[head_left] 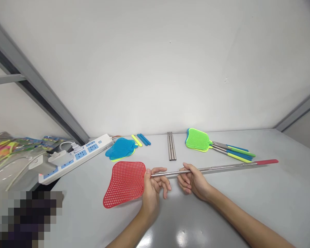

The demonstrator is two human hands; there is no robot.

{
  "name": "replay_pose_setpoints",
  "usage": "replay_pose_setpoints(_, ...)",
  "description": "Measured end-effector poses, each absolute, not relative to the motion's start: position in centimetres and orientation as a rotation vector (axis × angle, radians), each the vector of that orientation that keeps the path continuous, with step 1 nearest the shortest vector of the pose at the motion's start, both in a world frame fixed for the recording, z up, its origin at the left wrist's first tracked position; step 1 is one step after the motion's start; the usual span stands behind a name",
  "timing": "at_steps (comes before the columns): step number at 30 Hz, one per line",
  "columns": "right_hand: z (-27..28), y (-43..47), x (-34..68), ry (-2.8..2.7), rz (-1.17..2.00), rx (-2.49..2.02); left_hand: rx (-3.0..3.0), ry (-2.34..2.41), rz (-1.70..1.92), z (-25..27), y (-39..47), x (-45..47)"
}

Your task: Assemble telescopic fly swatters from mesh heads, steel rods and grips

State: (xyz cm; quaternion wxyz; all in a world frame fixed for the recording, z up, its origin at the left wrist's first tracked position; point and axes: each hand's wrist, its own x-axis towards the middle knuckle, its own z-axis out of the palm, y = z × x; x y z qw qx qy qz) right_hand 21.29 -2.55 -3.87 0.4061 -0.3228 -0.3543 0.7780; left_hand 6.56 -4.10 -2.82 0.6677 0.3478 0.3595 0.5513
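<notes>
A red fly swatter (126,182) with a long, drawn-out metal rod lies across both hands, its mesh head on the left and its red grip on the right. My left hand (153,187) pinches the swatter where the rod meets the head, other fingers curled loosely. Around the rod, nearer its middle, the thumb and fingers of my right hand (193,181) are closed. Behind them, several metal tubes (171,146) lie side by side on the table. To their right rests a pile of swatters with a green head (198,139) on top.
Blue swatter heads (121,148) are stacked at the back left, beside yellow and blue grips (144,139). A white power strip (80,156) with plugs and cables runs along the left edge. Plastic-bagged items (7,155) sit beyond it. A wall (170,86) closes off the back.
</notes>
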Motion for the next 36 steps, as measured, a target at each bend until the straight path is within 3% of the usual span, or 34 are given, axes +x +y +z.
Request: replay_pose_setpoints(36,-3.85,-3.32,20.6,-0.957,2.049,-0.715,0.749,0.724,1.168,-3.22,-4.87,7.25)
